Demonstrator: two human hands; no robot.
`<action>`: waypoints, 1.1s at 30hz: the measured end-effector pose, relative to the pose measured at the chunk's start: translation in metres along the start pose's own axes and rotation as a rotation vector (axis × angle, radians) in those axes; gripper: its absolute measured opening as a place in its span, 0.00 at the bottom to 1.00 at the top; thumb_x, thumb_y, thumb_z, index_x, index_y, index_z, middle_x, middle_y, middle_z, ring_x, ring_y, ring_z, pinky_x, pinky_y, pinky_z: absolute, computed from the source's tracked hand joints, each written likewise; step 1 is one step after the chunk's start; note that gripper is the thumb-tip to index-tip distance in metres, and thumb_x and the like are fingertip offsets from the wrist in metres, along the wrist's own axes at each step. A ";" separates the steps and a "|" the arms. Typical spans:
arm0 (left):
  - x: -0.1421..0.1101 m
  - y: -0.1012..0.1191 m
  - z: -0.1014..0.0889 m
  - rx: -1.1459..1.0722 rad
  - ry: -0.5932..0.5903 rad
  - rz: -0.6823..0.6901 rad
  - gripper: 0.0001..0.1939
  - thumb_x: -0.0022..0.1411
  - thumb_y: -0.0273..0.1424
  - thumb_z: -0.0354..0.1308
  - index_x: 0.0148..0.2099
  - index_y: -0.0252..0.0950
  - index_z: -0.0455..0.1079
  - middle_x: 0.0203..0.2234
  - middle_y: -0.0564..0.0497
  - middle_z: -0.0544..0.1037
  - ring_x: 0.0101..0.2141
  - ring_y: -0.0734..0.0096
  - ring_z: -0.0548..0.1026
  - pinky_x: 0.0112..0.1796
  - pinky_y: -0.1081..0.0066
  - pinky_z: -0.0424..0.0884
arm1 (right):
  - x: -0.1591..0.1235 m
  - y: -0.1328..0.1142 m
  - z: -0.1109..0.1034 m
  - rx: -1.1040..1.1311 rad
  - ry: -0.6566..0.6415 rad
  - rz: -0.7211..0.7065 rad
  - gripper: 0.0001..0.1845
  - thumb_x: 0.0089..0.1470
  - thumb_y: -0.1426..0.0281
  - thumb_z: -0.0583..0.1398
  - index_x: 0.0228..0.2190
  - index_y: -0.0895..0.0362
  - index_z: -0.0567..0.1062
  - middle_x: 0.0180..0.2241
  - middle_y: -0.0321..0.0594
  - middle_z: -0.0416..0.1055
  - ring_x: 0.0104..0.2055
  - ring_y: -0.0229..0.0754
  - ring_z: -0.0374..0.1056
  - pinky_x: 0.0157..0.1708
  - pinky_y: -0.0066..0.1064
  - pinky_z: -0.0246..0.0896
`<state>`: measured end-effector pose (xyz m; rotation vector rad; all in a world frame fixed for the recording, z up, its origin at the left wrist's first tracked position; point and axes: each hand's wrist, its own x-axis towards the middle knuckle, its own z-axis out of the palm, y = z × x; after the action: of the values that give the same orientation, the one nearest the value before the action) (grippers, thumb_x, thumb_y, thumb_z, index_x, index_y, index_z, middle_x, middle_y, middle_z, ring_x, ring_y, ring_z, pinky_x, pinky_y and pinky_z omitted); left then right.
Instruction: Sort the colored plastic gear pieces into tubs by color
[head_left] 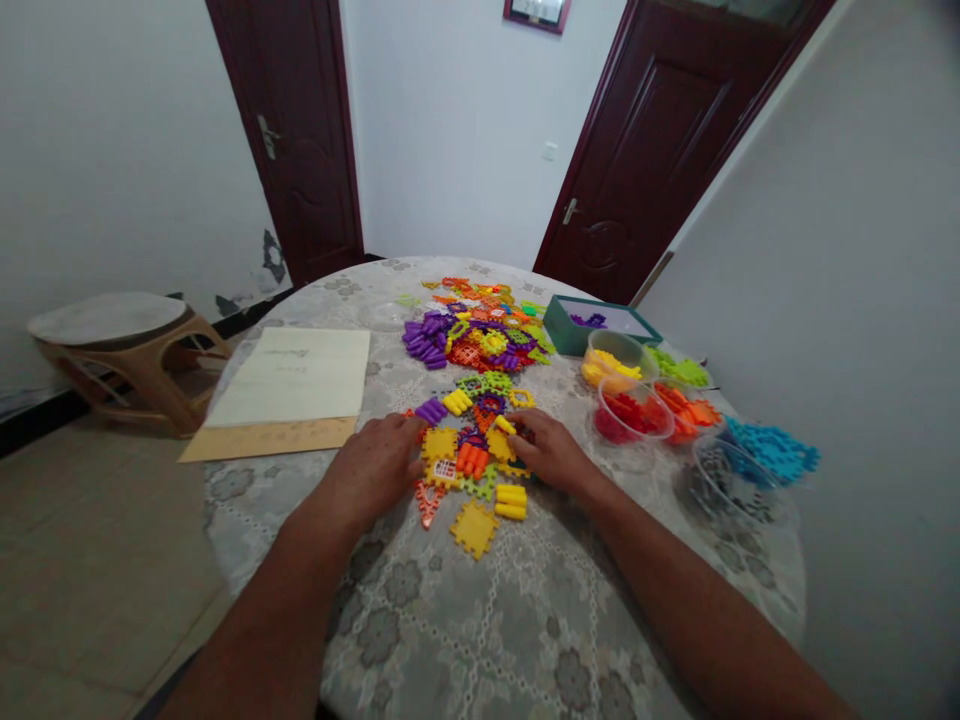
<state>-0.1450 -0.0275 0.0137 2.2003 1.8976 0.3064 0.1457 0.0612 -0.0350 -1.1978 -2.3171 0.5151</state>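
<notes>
My right hand (553, 452) pinches a small yellow plastic tube piece (505, 425) at the right side of a cluster of toothed building pieces. At the cluster's left edge, my left hand (381, 462) rests with thumb and forefinger apart, touching the pieces there. Between the hands lie a yellow square tile (440, 443), orange tubes (472, 460) and a white-grid window piece (445, 471). Nearer me are an orange triangle (428, 502), yellow tubes (511, 502) and another yellow square (475, 528). Purple tubes (431, 411) sit by my left fingertips.
A large mixed pile of pieces (487, 335) lies farther back. To the right stand a green box (566, 335) and clear tubs of yellow, red (634, 412), orange and grey pieces, with blue pieces (772, 450) beside them. Paper (300, 375) lies left; a stool (127, 350) stands beyond.
</notes>
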 end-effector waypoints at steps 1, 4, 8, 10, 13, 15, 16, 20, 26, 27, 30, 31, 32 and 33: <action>0.000 0.000 0.000 0.002 0.008 0.007 0.23 0.62 0.31 0.62 0.60 0.42 0.72 0.51 0.40 0.79 0.51 0.52 0.77 0.51 0.58 0.71 | -0.001 0.001 0.000 0.025 0.018 0.020 0.14 0.62 0.70 0.59 0.48 0.55 0.78 0.43 0.42 0.77 0.43 0.44 0.72 0.45 0.35 0.66; 0.001 0.001 0.001 0.012 0.053 0.034 0.23 0.62 0.30 0.62 0.59 0.42 0.72 0.49 0.41 0.80 0.49 0.52 0.78 0.50 0.58 0.72 | -0.006 -0.002 -0.005 0.088 0.124 0.101 0.10 0.63 0.68 0.58 0.42 0.55 0.78 0.37 0.38 0.75 0.38 0.42 0.70 0.40 0.33 0.63; 0.001 0.003 0.003 0.027 0.183 0.094 0.19 0.66 0.29 0.59 0.58 0.39 0.73 0.49 0.39 0.80 0.50 0.51 0.77 0.54 0.54 0.71 | -0.013 -0.015 -0.015 0.168 0.167 0.125 0.11 0.66 0.66 0.55 0.38 0.55 0.77 0.33 0.35 0.74 0.35 0.41 0.68 0.36 0.32 0.60; 0.000 0.007 0.004 -0.008 0.267 0.147 0.19 0.67 0.29 0.57 0.60 0.37 0.72 0.51 0.39 0.79 0.53 0.50 0.75 0.57 0.52 0.70 | -0.015 -0.023 -0.018 0.183 0.126 0.063 0.12 0.68 0.65 0.54 0.38 0.55 0.76 0.33 0.35 0.73 0.35 0.41 0.68 0.35 0.32 0.59; -0.002 0.016 0.006 -0.095 0.307 0.218 0.20 0.69 0.31 0.58 0.61 0.36 0.70 0.54 0.39 0.78 0.56 0.52 0.74 0.59 0.53 0.69 | -0.018 -0.031 -0.016 0.112 0.072 -0.092 0.10 0.67 0.67 0.54 0.40 0.55 0.76 0.39 0.40 0.73 0.42 0.44 0.69 0.43 0.34 0.63; -0.003 0.021 0.006 -0.125 0.281 0.235 0.20 0.69 0.32 0.58 0.62 0.36 0.70 0.55 0.40 0.78 0.56 0.53 0.73 0.59 0.54 0.69 | -0.019 -0.031 -0.012 0.039 0.031 -0.163 0.08 0.65 0.69 0.56 0.41 0.54 0.75 0.45 0.44 0.73 0.47 0.47 0.68 0.49 0.37 0.63; -0.003 0.023 0.007 -0.126 0.259 0.233 0.20 0.69 0.31 0.57 0.62 0.37 0.70 0.56 0.40 0.78 0.56 0.54 0.73 0.59 0.54 0.69 | -0.020 -0.031 -0.010 0.007 0.006 -0.171 0.07 0.64 0.70 0.57 0.42 0.54 0.75 0.46 0.45 0.73 0.49 0.48 0.68 0.51 0.38 0.63; -0.003 0.023 0.006 -0.077 0.154 0.174 0.21 0.67 0.28 0.58 0.62 0.37 0.71 0.56 0.41 0.78 0.56 0.53 0.73 0.59 0.54 0.68 | -0.022 -0.028 -0.006 -0.091 -0.066 -0.115 0.04 0.62 0.71 0.59 0.39 0.54 0.74 0.41 0.43 0.73 0.44 0.47 0.67 0.47 0.37 0.62; -0.001 0.018 0.007 -0.012 0.093 0.126 0.22 0.65 0.26 0.58 0.61 0.40 0.72 0.56 0.42 0.78 0.57 0.52 0.72 0.59 0.55 0.67 | -0.019 -0.028 -0.007 -0.001 -0.006 -0.057 0.02 0.57 0.72 0.60 0.31 0.54 0.71 0.33 0.37 0.68 0.36 0.42 0.64 0.36 0.32 0.57; -0.001 0.018 0.007 -0.001 0.082 0.120 0.21 0.65 0.26 0.58 0.60 0.40 0.73 0.56 0.43 0.78 0.57 0.52 0.72 0.58 0.55 0.68 | -0.019 -0.027 -0.007 0.034 0.020 -0.042 0.03 0.56 0.72 0.60 0.30 0.54 0.70 0.33 0.37 0.68 0.35 0.42 0.64 0.36 0.32 0.57; 0.003 0.018 0.008 0.044 0.052 0.117 0.16 0.66 0.28 0.58 0.55 0.40 0.75 0.52 0.43 0.79 0.54 0.51 0.74 0.54 0.56 0.69 | -0.015 -0.021 -0.010 0.171 0.114 0.067 0.05 0.55 0.67 0.62 0.30 0.54 0.71 0.31 0.36 0.68 0.34 0.42 0.64 0.34 0.32 0.58; 0.004 0.017 0.008 0.067 0.047 0.119 0.14 0.67 0.28 0.57 0.53 0.40 0.76 0.50 0.42 0.80 0.52 0.51 0.74 0.52 0.56 0.69 | -0.014 -0.019 -0.011 0.238 0.142 0.128 0.06 0.55 0.65 0.62 0.31 0.54 0.72 0.31 0.36 0.69 0.33 0.42 0.65 0.33 0.32 0.58; 0.006 0.017 0.008 0.091 0.043 0.124 0.12 0.68 0.28 0.55 0.50 0.38 0.77 0.48 0.41 0.80 0.51 0.51 0.75 0.51 0.57 0.69 | -0.012 -0.018 -0.012 0.309 0.164 0.193 0.07 0.55 0.63 0.63 0.32 0.54 0.73 0.30 0.35 0.70 0.32 0.42 0.65 0.32 0.32 0.59; 0.007 0.017 0.009 0.112 0.042 0.131 0.11 0.70 0.28 0.53 0.47 0.38 0.77 0.47 0.40 0.80 0.49 0.51 0.75 0.49 0.57 0.69 | -0.011 -0.017 -0.013 0.379 0.181 0.256 0.09 0.55 0.61 0.63 0.32 0.54 0.74 0.29 0.35 0.70 0.30 0.42 0.66 0.31 0.32 0.60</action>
<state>-0.1254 -0.0229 0.0102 2.4153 1.8376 0.2759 0.1477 0.0438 -0.0180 -1.2942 -1.8221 0.8540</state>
